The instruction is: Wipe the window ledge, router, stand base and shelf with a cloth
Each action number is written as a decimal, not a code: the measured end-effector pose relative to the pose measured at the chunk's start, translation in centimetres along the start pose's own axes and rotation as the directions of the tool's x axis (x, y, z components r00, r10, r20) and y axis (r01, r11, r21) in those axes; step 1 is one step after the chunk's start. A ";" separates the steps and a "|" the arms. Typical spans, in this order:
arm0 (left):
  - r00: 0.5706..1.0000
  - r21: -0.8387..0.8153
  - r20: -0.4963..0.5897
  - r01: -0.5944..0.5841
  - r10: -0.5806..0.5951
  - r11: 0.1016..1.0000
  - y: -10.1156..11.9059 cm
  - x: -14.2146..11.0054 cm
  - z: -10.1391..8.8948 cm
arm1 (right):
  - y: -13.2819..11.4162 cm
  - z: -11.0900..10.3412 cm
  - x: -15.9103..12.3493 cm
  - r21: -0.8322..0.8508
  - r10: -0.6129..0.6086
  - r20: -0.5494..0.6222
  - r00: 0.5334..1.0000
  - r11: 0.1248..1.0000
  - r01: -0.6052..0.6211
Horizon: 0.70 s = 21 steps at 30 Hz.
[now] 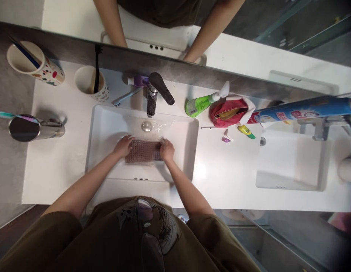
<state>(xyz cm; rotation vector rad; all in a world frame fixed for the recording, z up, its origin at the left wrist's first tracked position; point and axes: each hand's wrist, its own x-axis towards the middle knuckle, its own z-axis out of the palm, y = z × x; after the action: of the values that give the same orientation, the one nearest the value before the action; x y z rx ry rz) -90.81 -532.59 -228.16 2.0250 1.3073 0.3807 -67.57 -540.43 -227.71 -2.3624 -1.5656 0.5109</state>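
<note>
A brownish knobbly cloth (pixel 143 151) lies stretched in the white sink (pixel 107 121), in shallow water below the dark tap (pixel 156 90). My left hand (pixel 123 146) grips the cloth's left end with curled fingers. My right hand (pixel 167 150) grips its right end the same way. The round metal drain plug (pixel 146 126) shows just behind the cloth.
On the white counter (pixel 220 170): two spotted cups (pixel 92 83) with brushes and a steel cup (pixel 36 128) on the left; a green spray bottle (pixel 200 105), a red pouch (pixel 229 112) and a blue tube (pixel 302 110) on the right. A second sink (pixel 291 162) lies far right. A mirror runs behind.
</note>
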 end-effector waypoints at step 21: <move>0.903 -0.961 0.125 0.213 -0.411 0.174 1.4 -0.4 9.2 | -7.2 4.6 -4.1 0.243 -0.254 0.080 0.964 0.943 0.228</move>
<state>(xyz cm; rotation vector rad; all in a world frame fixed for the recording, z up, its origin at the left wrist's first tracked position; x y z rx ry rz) -84.78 -536.85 -233.82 0.5945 1.0624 0.9071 -76.97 -541.31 -228.42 -1.9670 -1.7098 0.7341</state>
